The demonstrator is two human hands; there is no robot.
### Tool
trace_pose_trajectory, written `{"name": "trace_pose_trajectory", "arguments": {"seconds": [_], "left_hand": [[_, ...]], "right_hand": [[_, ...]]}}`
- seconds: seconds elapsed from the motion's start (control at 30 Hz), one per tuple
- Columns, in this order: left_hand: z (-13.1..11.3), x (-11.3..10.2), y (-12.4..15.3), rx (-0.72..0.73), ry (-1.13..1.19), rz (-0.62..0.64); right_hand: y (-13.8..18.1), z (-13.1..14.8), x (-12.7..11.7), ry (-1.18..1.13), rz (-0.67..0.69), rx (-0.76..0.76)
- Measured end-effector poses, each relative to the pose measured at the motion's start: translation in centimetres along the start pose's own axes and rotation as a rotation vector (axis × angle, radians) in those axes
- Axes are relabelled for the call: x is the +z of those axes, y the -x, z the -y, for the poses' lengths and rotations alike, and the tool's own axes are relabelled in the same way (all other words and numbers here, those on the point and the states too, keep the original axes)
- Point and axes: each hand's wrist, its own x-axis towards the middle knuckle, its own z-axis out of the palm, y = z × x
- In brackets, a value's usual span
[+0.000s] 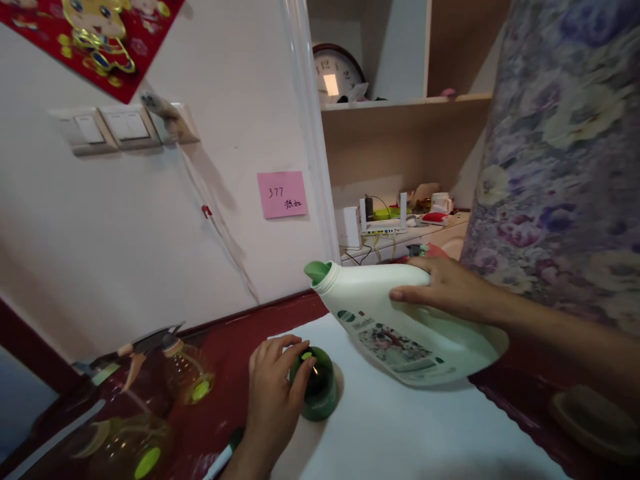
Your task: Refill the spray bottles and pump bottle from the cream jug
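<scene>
My right hand (440, 287) grips a large pale-green detergent bottle (380, 287) by its handle side. The bottle is tilted almost onto its side, uncapped, its green spout (317, 271) pointing left above the table. No stream shows at the spout. Below and left of it, a small translucent green bottle (320, 393) stands on a white sheet (360, 427). My left hand (275, 383) closes its thumb and fingers on the small bottle's upper part, partly hiding the top. A round yellow-green spot shows between those fingers.
Clear spray bottles (187, 373) stand on the dark red table (235, 353) at left. A white-and-green stick-like object (225, 457) lies beside my left forearm. Behind are a router (383, 223) on a shelf, a pink note (281, 195) and a floral curtain (565, 147).
</scene>
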Motion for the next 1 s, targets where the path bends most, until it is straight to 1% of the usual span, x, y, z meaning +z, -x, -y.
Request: {"name": "trace_pose_trajectory", "arguments": {"seconds": [0.07, 0.13, 0.33, 0.53, 0.7, 0.8, 0.93, 1.0], "left_hand": [[0.0, 0.1, 0.0, -0.038, 0.058, -0.007], [0.0, 0.0, -0.1, -0.11, 0.155, -0.02], [-0.2, -0.9, -0.9, -0.402, 0.456, -0.083], [-0.7, -1.2, -1.3, -0.594, 0.573, -0.114], [-1.1, -0.8, -1.3, -0.671, 0.626, -0.122], [-1.1, -0.7, -1.2, -0.712, 0.672, -0.142], [-1.5, -1.1, -1.3, -0.747, 0.704, -0.147], [-1.7, -1.5, -1.4, -0.756, 0.725, -0.136]], "right_hand": [[-0.1, -0.5, 0.7, -0.062, -0.066, 0.009], [-0.4, -1.1, 1.9, -0.131, -0.129, 0.013], [-1.8, -2.9, 6.3, -0.379, -0.272, 0.001], [-2.6, -4.4, 10.1, -0.532, -0.333, -0.028], [-3.1, -6.3, 13.0, -0.56, -0.343, -0.042], [-3.4, -6.9, 13.7, -0.563, -0.314, -0.049], [-3.4, -6.8, 13.4, -0.54, -0.287, -0.054], [-3.2, -6.6, 13.1, -0.516, -0.294, -0.052]]}}
